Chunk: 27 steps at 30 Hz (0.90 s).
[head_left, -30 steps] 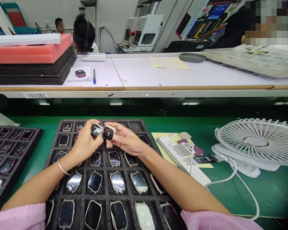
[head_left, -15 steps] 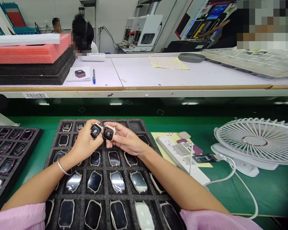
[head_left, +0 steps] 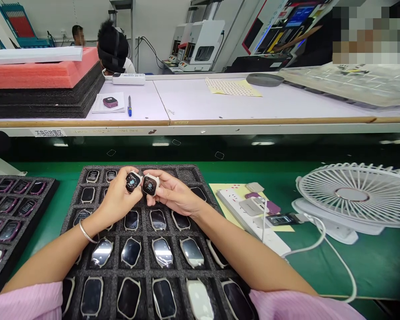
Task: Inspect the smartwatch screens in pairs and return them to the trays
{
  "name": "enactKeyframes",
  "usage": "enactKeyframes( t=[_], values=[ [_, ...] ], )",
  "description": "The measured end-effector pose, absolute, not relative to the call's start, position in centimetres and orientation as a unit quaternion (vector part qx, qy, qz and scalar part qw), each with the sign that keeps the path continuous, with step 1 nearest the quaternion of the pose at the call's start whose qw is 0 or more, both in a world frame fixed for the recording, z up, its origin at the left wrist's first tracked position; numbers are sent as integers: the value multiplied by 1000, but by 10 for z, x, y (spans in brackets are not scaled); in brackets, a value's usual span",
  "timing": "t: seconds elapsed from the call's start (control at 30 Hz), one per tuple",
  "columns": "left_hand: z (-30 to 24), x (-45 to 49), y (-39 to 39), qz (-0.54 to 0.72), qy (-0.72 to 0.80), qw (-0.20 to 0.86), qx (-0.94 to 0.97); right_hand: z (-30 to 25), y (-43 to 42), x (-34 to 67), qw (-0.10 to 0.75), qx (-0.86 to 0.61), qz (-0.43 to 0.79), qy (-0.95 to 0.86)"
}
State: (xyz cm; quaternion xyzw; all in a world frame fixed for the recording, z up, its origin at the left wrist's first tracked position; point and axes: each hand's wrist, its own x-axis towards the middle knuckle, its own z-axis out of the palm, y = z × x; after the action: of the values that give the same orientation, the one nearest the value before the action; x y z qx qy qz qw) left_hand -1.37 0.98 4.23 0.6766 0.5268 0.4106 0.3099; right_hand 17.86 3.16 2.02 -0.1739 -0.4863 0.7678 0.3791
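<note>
Two smartwatch bodies without straps are held up side by side over the far half of a dark foam tray (head_left: 146,274). My left hand (head_left: 120,195) is closed around one smartwatch (head_left: 133,181), pinched at its edges. The other smartwatch (head_left: 150,184) sits between the thumb and fingers of my right hand (head_left: 175,193). Both have light cases, and their dark screens are lit with a small graphic, facing me. Below, the tray's compartments hold several more light-cased watch bodies (head_left: 131,252), mostly screen up; one white back (head_left: 200,300) faces up.
At left lies another foam tray (head_left: 50,189) with purple-cased watches. To the right are a white power strip (head_left: 273,240), cables and a white fan (head_left: 353,195). A raised shelf (head_left: 193,104) crosses behind, bearing foam sheets (head_left: 56,73), a pen (head_left: 130,106) and plastic trays (head_left: 350,84). People sit beyond.
Both hands keep hold of the two smartwatches in nearly the same place. The view has shifted very slightly, and the person beyond the shelf has turned their head.
</note>
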Motion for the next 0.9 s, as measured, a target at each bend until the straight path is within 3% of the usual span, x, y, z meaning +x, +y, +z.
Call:
enactKeyframes(
  t=[0.9],
  values=[
    [37,-12,14,442,499,356,655,19,33,179,379,-155,778,-477]
  ],
)
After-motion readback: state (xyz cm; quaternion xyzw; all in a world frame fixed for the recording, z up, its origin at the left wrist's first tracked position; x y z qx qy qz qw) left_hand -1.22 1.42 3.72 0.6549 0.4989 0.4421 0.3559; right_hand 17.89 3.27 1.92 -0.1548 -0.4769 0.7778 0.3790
